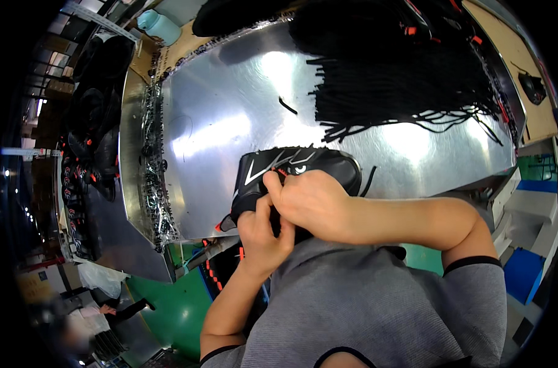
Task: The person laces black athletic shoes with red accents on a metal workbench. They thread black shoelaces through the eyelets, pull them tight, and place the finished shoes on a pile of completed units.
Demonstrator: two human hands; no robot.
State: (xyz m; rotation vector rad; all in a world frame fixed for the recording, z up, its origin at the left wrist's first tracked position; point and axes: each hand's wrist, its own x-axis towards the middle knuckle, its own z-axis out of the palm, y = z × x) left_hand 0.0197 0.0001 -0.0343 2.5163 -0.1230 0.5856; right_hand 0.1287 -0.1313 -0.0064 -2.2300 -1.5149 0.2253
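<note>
A black shoe (344, 167) with pale silver stripes and small red details lies on its side on the shiny metal tabletop (199, 178), its toe pointing right. Both hands meet over the shoe's opening. My left hand (263, 240) is closed at the shoe's near edge, thumb and fingers bent together on it. Above it, my right hand (309, 201) pinches close to a red loop on the shoe; what lies between its fingertips is hidden. Beside the toe lies a short black lace (369, 181).
A wide bundle of black laces (401, 92) covers the table's far right. A loose black piece (287, 106) lies mid-table. Left stands a rack of dark shoes (98, 122); a pale blue container (159, 26) is at the far left. Another person (88, 322) is at lower left.
</note>
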